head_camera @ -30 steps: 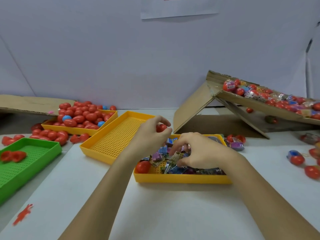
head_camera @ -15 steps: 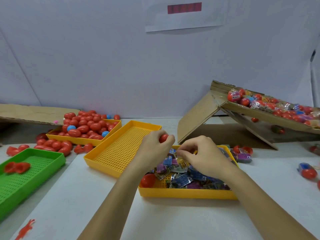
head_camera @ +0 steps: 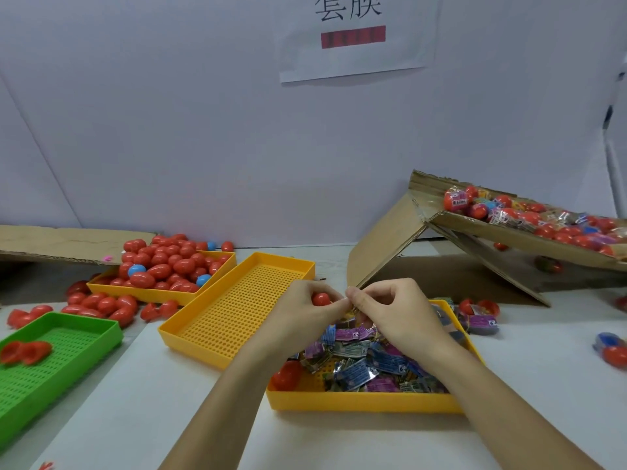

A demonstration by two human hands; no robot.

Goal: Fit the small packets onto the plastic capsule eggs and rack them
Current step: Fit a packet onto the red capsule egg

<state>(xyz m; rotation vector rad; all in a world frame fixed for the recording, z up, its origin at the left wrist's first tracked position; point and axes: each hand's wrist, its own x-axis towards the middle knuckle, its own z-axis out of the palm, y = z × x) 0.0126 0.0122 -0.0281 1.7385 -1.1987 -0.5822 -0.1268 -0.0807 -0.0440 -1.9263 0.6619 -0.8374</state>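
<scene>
My left hand point(head_camera: 302, 313) is closed around a red capsule egg point(head_camera: 320, 299) above the near yellow tray point(head_camera: 356, 400). My right hand point(head_camera: 393, 313) pinches a small packet point(head_camera: 353, 308) right beside the egg, fingertips of both hands touching. The tray below holds a heap of blue and purple packets point(head_camera: 359, 364) and one red egg point(head_camera: 286, 374) in its left corner. A cardboard rack point(head_camera: 509, 228) at the right carries several wrapped eggs point(head_camera: 456, 200).
An empty yellow mesh tray point(head_camera: 237, 310) lies left of my hands. Behind it a yellow tray point(head_camera: 152, 293) is piled with red and a few blue eggs point(head_camera: 163, 262). A green tray point(head_camera: 51, 361) sits at the near left. Loose eggs point(head_camera: 614, 354) lie at the right.
My right hand rose out of the packet tray with a packet and met the left hand at the egg. The view tilted upward.
</scene>
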